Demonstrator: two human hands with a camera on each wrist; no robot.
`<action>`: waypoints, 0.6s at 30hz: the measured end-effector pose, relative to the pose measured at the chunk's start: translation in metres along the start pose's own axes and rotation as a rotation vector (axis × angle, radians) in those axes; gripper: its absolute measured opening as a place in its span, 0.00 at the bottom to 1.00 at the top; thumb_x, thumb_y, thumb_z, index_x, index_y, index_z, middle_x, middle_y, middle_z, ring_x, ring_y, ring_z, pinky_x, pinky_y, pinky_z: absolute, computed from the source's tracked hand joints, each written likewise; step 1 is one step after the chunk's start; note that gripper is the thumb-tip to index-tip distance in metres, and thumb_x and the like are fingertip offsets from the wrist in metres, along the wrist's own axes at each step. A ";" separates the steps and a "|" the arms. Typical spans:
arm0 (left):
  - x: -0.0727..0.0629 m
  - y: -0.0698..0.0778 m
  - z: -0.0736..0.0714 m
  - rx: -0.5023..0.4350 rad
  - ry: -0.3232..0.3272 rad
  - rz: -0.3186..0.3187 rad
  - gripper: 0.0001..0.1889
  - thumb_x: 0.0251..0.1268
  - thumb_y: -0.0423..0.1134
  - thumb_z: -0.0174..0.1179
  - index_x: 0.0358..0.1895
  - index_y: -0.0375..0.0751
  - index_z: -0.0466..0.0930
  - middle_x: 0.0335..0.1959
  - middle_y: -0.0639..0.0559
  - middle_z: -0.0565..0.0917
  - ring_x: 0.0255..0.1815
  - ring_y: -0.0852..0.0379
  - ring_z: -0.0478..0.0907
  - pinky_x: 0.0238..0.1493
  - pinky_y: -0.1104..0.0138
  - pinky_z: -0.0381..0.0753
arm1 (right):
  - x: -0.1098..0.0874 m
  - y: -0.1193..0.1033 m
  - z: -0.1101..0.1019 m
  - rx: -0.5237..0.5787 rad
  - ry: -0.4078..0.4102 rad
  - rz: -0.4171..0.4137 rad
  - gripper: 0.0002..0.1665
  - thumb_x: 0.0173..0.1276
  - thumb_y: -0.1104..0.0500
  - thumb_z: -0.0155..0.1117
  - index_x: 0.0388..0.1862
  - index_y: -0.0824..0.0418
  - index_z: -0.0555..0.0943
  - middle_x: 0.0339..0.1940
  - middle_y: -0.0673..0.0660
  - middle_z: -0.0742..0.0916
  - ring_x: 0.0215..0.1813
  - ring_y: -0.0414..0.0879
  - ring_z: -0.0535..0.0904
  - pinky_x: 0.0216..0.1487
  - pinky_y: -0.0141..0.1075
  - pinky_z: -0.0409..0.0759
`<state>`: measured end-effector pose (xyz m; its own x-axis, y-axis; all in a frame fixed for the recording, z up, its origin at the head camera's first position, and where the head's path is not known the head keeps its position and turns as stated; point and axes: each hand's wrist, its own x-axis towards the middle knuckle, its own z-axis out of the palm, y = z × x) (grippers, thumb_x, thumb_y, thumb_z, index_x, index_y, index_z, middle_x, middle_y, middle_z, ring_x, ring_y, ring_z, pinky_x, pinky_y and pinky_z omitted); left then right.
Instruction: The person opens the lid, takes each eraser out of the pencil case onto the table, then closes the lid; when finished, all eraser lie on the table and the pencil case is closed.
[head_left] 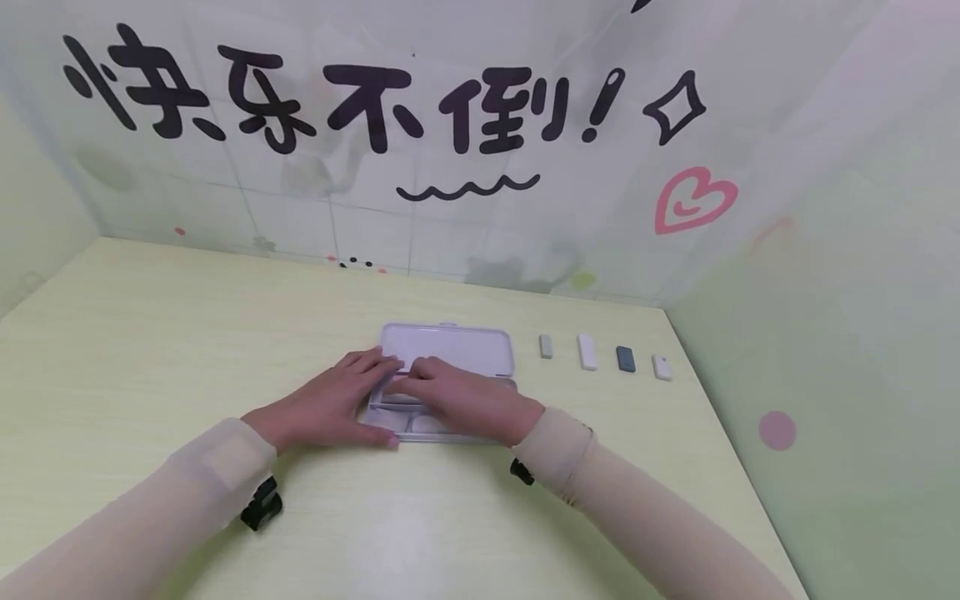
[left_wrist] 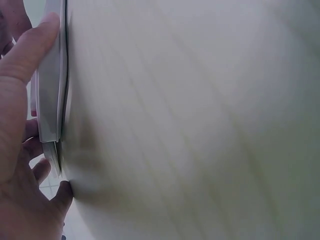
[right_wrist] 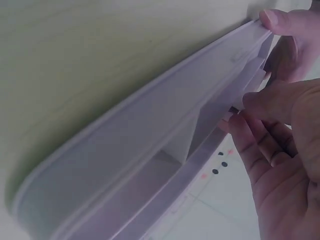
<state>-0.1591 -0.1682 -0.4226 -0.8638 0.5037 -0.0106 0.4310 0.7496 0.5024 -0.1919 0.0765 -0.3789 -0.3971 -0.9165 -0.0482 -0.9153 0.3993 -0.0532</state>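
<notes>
A pale lilac pencil case (head_left: 450,348) lies with its lid raised at the back, and dividers split its tray. At its left end my left hand (head_left: 341,408) grips it, the thumb on the front edge and the fingers towards the hinge side. Over the tray is my right hand (head_left: 476,400), its thumb and forefinger pinching a small dark-and-white item (right_wrist: 233,109). Most of that item is covered by the fingers, so its kind cannot be told. The right hand hides part of the compartments in the head view.
Right of the case stand a small grey block (head_left: 546,347), a white bar (head_left: 587,352), a dark blue block (head_left: 626,359) and a small white piece (head_left: 662,367) in a row. A wall hanging with black lettering (head_left: 375,108) backs the pale table (head_left: 187,317).
</notes>
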 end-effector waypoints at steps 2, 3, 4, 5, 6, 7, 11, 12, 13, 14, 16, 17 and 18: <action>0.000 0.000 -0.001 -0.004 -0.001 0.008 0.57 0.54 0.72 0.71 0.82 0.42 0.61 0.83 0.36 0.62 0.84 0.32 0.55 0.77 0.34 0.65 | 0.002 -0.001 -0.001 -0.014 -0.024 0.008 0.33 0.79 0.67 0.57 0.78 0.44 0.71 0.59 0.51 0.84 0.62 0.43 0.78 0.62 0.28 0.81; 0.001 0.001 -0.001 -0.005 0.000 0.012 0.57 0.54 0.72 0.71 0.82 0.42 0.61 0.83 0.36 0.62 0.84 0.32 0.55 0.76 0.34 0.66 | 0.003 -0.002 -0.002 -0.008 -0.035 0.016 0.34 0.80 0.68 0.56 0.79 0.42 0.70 0.59 0.50 0.84 0.62 0.43 0.78 0.62 0.29 0.81; 0.001 0.001 -0.001 -0.006 -0.002 0.012 0.57 0.55 0.72 0.71 0.82 0.43 0.61 0.83 0.37 0.62 0.85 0.33 0.55 0.77 0.34 0.65 | 0.004 -0.003 -0.002 -0.002 -0.046 0.022 0.35 0.81 0.68 0.54 0.80 0.41 0.69 0.62 0.50 0.84 0.63 0.43 0.77 0.62 0.29 0.81; 0.002 0.001 -0.001 -0.005 -0.002 0.011 0.57 0.55 0.72 0.71 0.82 0.43 0.61 0.83 0.37 0.62 0.85 0.33 0.55 0.77 0.34 0.65 | 0.005 -0.004 -0.003 0.004 -0.058 0.029 0.36 0.81 0.68 0.52 0.80 0.39 0.68 0.64 0.50 0.83 0.64 0.43 0.77 0.63 0.30 0.81; 0.002 0.001 -0.001 -0.003 -0.001 0.013 0.57 0.55 0.72 0.71 0.82 0.43 0.61 0.83 0.37 0.62 0.85 0.33 0.55 0.77 0.34 0.66 | 0.006 -0.005 -0.005 0.014 -0.069 0.034 0.36 0.82 0.68 0.51 0.81 0.38 0.67 0.66 0.50 0.82 0.65 0.44 0.76 0.65 0.31 0.81; 0.002 0.001 -0.001 0.000 0.000 0.013 0.57 0.55 0.72 0.71 0.82 0.43 0.61 0.83 0.37 0.62 0.84 0.33 0.55 0.76 0.34 0.66 | 0.007 -0.006 -0.006 0.025 -0.079 0.039 0.37 0.82 0.68 0.50 0.81 0.38 0.67 0.69 0.51 0.81 0.66 0.44 0.76 0.66 0.32 0.81; 0.001 0.001 -0.001 -0.005 -0.004 0.004 0.57 0.55 0.71 0.72 0.82 0.43 0.61 0.83 0.36 0.62 0.84 0.31 0.55 0.76 0.32 0.65 | 0.011 -0.008 -0.008 -0.008 -0.110 0.049 0.38 0.82 0.69 0.49 0.82 0.37 0.67 0.71 0.52 0.79 0.67 0.45 0.76 0.67 0.33 0.81; 0.001 0.001 -0.001 -0.005 -0.003 0.007 0.57 0.54 0.71 0.72 0.82 0.43 0.61 0.83 0.35 0.62 0.84 0.31 0.55 0.75 0.32 0.65 | 0.012 -0.008 -0.008 -0.022 -0.119 0.052 0.38 0.82 0.69 0.49 0.81 0.36 0.67 0.70 0.51 0.80 0.67 0.44 0.76 0.66 0.33 0.82; 0.001 0.002 -0.001 -0.007 -0.004 0.004 0.57 0.54 0.71 0.72 0.82 0.43 0.61 0.83 0.35 0.61 0.84 0.30 0.55 0.75 0.32 0.65 | 0.013 -0.007 -0.008 -0.037 -0.125 0.054 0.39 0.81 0.69 0.50 0.82 0.36 0.66 0.69 0.51 0.80 0.66 0.44 0.77 0.63 0.32 0.83; 0.000 0.002 -0.002 -0.009 -0.004 0.002 0.57 0.54 0.71 0.72 0.82 0.42 0.61 0.83 0.34 0.61 0.84 0.30 0.55 0.75 0.31 0.65 | 0.013 -0.007 -0.008 -0.051 -0.133 0.058 0.40 0.81 0.70 0.52 0.82 0.35 0.65 0.67 0.51 0.80 0.65 0.44 0.77 0.60 0.31 0.84; 0.000 0.003 -0.002 -0.007 -0.004 0.000 0.58 0.54 0.71 0.72 0.82 0.42 0.60 0.83 0.34 0.61 0.84 0.31 0.55 0.76 0.32 0.65 | 0.014 -0.006 -0.009 -0.056 -0.145 0.065 0.41 0.80 0.70 0.53 0.82 0.34 0.64 0.64 0.51 0.81 0.63 0.43 0.78 0.54 0.30 0.85; 0.000 0.003 -0.002 -0.007 -0.004 -0.001 0.58 0.54 0.71 0.72 0.82 0.42 0.61 0.83 0.34 0.61 0.84 0.31 0.55 0.76 0.32 0.65 | 0.014 -0.005 -0.010 -0.054 -0.151 0.067 0.42 0.80 0.70 0.53 0.82 0.34 0.64 0.62 0.50 0.81 0.62 0.42 0.78 0.52 0.30 0.85; 0.000 0.004 -0.002 -0.009 -0.006 -0.003 0.58 0.54 0.71 0.72 0.82 0.42 0.60 0.83 0.34 0.61 0.84 0.31 0.55 0.76 0.32 0.65 | 0.014 -0.005 -0.010 -0.058 -0.155 0.068 0.42 0.79 0.70 0.54 0.82 0.34 0.64 0.61 0.50 0.81 0.61 0.42 0.78 0.51 0.30 0.85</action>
<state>-0.1579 -0.1665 -0.4191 -0.8636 0.5038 -0.0172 0.4259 0.7475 0.5097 -0.1936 0.0619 -0.3695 -0.4473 -0.8710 -0.2032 -0.8907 0.4543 0.0131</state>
